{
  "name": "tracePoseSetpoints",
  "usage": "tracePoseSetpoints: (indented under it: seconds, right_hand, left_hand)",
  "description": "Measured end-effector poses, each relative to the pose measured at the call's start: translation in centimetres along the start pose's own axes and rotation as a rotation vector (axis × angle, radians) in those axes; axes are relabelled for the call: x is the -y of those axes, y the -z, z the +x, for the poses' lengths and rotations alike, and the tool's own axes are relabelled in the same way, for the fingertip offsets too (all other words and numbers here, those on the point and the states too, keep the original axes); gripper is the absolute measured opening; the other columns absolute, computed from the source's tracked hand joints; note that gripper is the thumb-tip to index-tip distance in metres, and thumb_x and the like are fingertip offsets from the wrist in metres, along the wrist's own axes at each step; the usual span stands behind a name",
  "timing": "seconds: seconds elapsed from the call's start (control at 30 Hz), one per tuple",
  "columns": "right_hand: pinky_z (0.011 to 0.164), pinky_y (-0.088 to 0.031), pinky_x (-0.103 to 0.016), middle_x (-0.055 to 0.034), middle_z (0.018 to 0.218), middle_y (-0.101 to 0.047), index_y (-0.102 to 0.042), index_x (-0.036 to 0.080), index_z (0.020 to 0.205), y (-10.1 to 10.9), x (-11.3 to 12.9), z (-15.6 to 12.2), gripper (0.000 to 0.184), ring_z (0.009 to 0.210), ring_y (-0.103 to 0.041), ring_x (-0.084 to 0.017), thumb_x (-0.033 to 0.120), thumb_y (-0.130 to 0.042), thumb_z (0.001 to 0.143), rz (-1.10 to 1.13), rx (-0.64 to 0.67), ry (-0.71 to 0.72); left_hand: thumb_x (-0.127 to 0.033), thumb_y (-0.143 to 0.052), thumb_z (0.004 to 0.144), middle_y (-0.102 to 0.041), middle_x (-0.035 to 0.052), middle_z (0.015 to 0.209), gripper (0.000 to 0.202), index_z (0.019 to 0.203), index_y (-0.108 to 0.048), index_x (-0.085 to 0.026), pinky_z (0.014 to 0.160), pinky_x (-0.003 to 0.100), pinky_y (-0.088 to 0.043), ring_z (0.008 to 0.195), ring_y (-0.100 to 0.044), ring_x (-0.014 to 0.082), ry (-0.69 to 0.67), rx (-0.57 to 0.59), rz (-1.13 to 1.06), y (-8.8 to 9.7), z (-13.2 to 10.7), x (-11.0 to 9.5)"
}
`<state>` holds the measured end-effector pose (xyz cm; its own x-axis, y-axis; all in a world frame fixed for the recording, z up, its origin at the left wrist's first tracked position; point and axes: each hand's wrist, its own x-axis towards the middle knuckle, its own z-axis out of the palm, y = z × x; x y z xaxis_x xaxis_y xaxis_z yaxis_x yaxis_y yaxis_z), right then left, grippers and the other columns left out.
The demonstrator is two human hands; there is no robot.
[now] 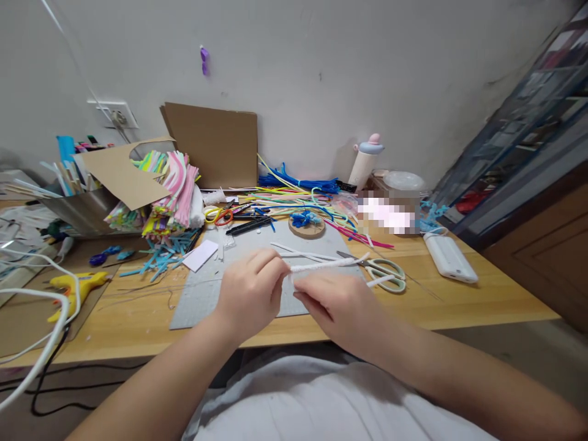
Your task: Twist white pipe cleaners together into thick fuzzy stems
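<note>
Close together over the grey cutting mat [195, 306] are my two hands. My left hand [252, 293] is closed, pinching one end of a fuzzy white pipe cleaner [321, 265], which stretches out to the right. The fingers of my right hand [342, 301] are pressed together at the same end, just below the stem; my knuckles hide their tips. More white pipe cleaners [287, 248] lie on the mat just beyond. Right of them, scissors [388, 275] with pale green handles rest partly under the white stems.
Behind the mat lie coloured pipe cleaners [285, 202] and a round cardboard piece [307, 229] with blue curls. A yellow glue gun [78, 288] and cables are at left, beside a metal bin [85, 211]. A white power bank [450, 257] and a bottle [365, 162] stand right.
</note>
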<state>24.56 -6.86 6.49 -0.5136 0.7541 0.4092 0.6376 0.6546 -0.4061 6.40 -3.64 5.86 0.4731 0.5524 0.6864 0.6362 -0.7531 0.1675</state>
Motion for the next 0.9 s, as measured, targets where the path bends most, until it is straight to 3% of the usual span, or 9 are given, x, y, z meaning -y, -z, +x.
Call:
tracePoseSetpoints:
  seconds: [0.13, 0.27, 0.33, 0.4, 0.5, 0.67, 0.9]
  right_hand:
    - [0.064, -0.037, -0.025, -0.0023, 0.075, -0.066, -0.066, 0.019, 0.085, 2.9, -0.4, 1.1, 0.017, 0.071, -0.057, -0.014, 0.019, -0.049, 0.087, -0.061, -0.034, 0.037]
    - [0.061, -0.04, -0.023, -0.0005, 0.073, -0.067, -0.069, 0.019, 0.08, 4.4, -2.1, 3.0, 0.012, 0.067, -0.057, -0.012, 0.026, -0.06, 0.081, 0.314, 0.147, -0.06]
    - [0.056, -0.041, -0.022, -0.0007, 0.068, -0.065, -0.069, 0.017, 0.078, 4.0, -2.8, 3.6, 0.016, 0.063, -0.055, -0.012, 0.032, -0.062, 0.078, 0.55, 0.252, -0.152]
    - [0.053, -0.04, -0.022, -0.0005, 0.062, -0.061, -0.068, 0.014, 0.075, 2.7, -3.1, 3.6, 0.022, 0.059, -0.053, -0.011, 0.036, -0.064, 0.076, 0.735, 0.276, -0.245]
    - [0.05, -0.038, -0.021, 0.0005, 0.057, -0.057, -0.067, 0.013, 0.073, 0.0, -2.6, 2.7, 0.025, 0.053, -0.049, -0.009, 0.038, -0.064, 0.075, 0.862, 0.148, -0.364]
    - [0.053, -0.041, -0.023, -0.0006, 0.062, -0.059, -0.068, 0.016, 0.079, -2.7, -1.6, 1.3, 0.02, 0.056, -0.052, -0.011, 0.035, -0.06, 0.079, 0.776, -0.076, -0.391]
    - [0.053, -0.041, -0.023, -0.0016, 0.064, -0.061, -0.067, 0.016, 0.079, -2.5, -2.1, 1.3, 0.021, 0.057, -0.053, -0.012, 0.034, -0.056, 0.081, 0.663, -0.079, -0.363]
  left_hand:
    - [-0.008, -0.042, 0.082, -0.058, 0.0038, 0.074, 0.017, 0.077, -0.054, -0.018, 0.062, 0.027, -0.04, 0.07, -0.051, 0.016, -0.102, 0.105, 0.013, 0.4, -0.2, -0.4]
    - [-0.006, -0.044, 0.081, -0.058, 0.0027, 0.075, 0.017, 0.079, -0.054, -0.019, 0.063, 0.026, -0.041, 0.069, -0.051, 0.0137, -0.132, 0.142, -0.202, 1.5, 0.0, -1.3]
    - [-0.006, -0.047, 0.081, -0.058, 0.0022, 0.074, 0.015, 0.079, -0.053, -0.019, 0.062, 0.025, -0.041, 0.069, -0.051, 0.0128, -0.09, 0.081, -0.291, 1.9, 0.2, -1.6]
    - [-0.006, -0.049, 0.08, -0.056, 0.0019, 0.073, 0.014, 0.078, -0.053, -0.019, 0.061, 0.024, -0.041, 0.068, -0.051, 0.0123, -0.022, -0.006, -0.326, 2.0, 0.3, -1.8]
    - [-0.006, -0.051, 0.08, -0.054, 0.0009, 0.072, 0.013, 0.076, -0.053, -0.018, 0.06, 0.023, -0.041, 0.068, -0.051, 0.0118, 0.113, -0.1, -0.325, 1.5, 0.5, -1.7]
    - [-0.01, -0.053, 0.08, -0.056, -0.0008, 0.069, 0.012, 0.072, -0.055, -0.018, 0.056, 0.022, -0.04, 0.063, -0.05, 0.0105, 0.342, -0.08, -0.259, 0.3, 0.5, -1.1]
    - [-0.022, -0.057, 0.079, -0.056, -0.0022, 0.06, 0.011, 0.07, -0.059, -0.018, 0.05, 0.022, -0.037, 0.054, -0.049, 0.0102, 0.492, 0.013, -0.202, 0.4, 0.3, -0.4]
